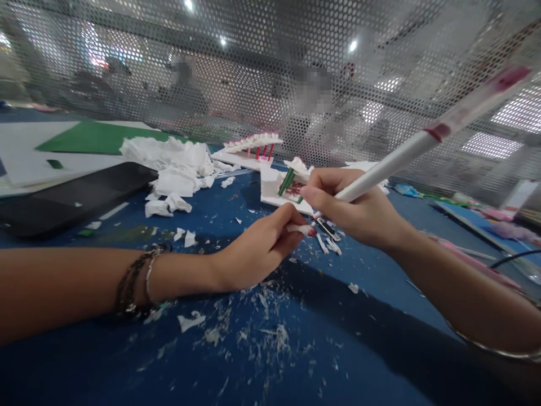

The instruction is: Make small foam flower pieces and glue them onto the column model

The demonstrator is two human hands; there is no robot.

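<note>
My left hand pinches a small white roll with a reddish end between thumb and fingertips. In my right hand is a white marker pen with a clear, red-stained rear part, held like a pencil. Its tip meets or nearly meets the reddish end of the roll; I cannot tell which. Just behind the hands stands a small white model with green sticks and a dark red patch. Farther back is another white model on red posts.
Crumpled white paper and a black phone-like slab lie at the left, by a green sheet. Paper scraps litter the blue table. A perforated metal screen rises behind, with people beyond it.
</note>
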